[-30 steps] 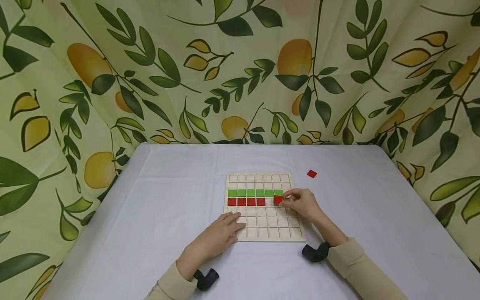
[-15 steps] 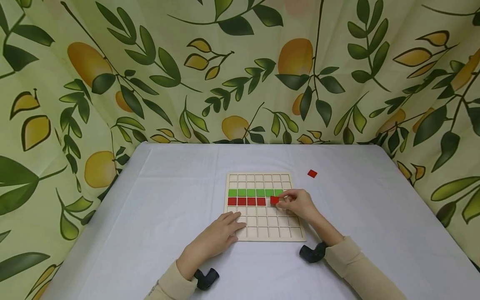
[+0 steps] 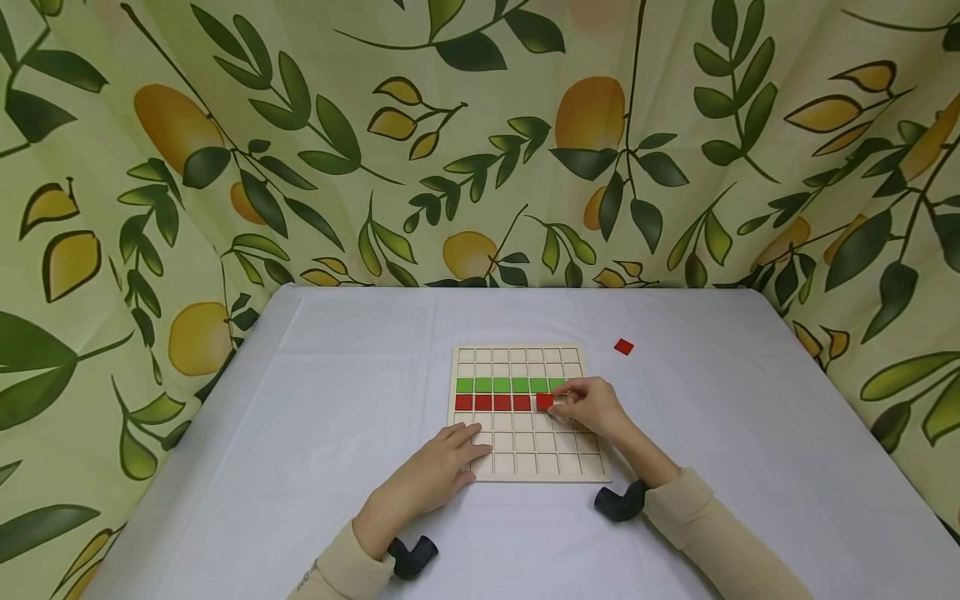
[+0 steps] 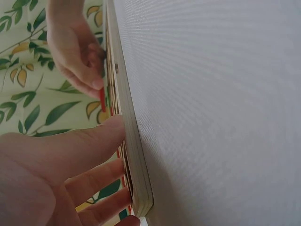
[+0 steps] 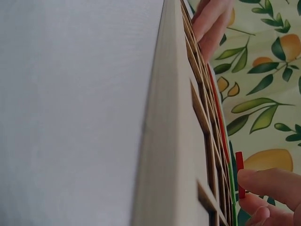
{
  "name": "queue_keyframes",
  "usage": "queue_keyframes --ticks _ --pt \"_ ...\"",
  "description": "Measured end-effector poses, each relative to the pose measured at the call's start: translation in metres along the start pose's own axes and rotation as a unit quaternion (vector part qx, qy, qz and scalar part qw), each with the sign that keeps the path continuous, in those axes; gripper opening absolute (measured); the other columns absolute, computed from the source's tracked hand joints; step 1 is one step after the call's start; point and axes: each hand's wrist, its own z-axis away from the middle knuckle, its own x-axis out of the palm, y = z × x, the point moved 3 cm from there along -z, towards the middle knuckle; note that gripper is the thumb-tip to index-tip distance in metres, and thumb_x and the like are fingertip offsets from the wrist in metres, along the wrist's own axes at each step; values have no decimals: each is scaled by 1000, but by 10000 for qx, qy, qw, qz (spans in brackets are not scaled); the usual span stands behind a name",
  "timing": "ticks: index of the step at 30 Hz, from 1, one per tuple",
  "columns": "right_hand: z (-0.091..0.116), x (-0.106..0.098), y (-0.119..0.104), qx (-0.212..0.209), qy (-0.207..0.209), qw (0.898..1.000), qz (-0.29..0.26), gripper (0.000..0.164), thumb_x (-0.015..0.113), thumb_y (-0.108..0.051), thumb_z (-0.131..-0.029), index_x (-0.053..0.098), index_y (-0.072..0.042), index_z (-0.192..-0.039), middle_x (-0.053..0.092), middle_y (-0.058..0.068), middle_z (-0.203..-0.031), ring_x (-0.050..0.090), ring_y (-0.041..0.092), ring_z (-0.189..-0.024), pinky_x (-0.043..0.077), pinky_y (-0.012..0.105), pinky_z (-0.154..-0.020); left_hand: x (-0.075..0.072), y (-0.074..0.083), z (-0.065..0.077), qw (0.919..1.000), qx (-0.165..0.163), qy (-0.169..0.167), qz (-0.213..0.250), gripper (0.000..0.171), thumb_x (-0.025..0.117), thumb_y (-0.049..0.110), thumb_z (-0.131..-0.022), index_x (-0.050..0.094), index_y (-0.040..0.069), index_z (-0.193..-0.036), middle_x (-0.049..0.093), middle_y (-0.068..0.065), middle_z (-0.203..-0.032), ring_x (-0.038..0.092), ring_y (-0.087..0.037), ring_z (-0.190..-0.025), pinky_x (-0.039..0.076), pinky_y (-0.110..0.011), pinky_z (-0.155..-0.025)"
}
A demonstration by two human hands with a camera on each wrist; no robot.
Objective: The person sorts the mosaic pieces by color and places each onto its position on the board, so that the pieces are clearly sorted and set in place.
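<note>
A wooden grid board lies on the table, with a row of green square tiles and, just below it, a row of red square tiles. My right hand pinches one red tile between thumb and fingertips, close over the cell right of the red row. In the right wrist view that held tile appears edge-on above the board's surface. My left hand rests on the board's lower left corner with fingers spread; in the left wrist view its thumb lies along the board's edge.
A loose red tile lies on the white tablecloth, beyond the board's upper right corner. A leaf-and-fruit patterned curtain hangs behind and at both sides of the table. Black wrist-worn devices sit under both forearms.
My right hand has moved slightly left with the red tile, bringing it over the cell beside the red row. The left hand has stayed where it was.
</note>
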Motion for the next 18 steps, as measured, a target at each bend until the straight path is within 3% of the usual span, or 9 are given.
queue_keyframes --ticks 7,18 --pt "-1 0 -2 -112 -21 9998 148 21 75 -6 -79 72 4 -97 46 -2 -61 42 12 -62 31 18 -50 0 0 0 10000 -6 -14 43 39 64 14 -91 60 11 -130 48 -15 -147 45 -35 -136 45 -48 -110" --pt "-3 2 -5 59 -44 9996 255 24 78 -9 -77 73 1 -98 48 0 -63 43 13 -64 31 19 -51 2 -2 -1 10000 -17 -9 5 40 64 15 -91 60 12 -130 48 -14 -147 45 -35 -136 46 -48 -110"
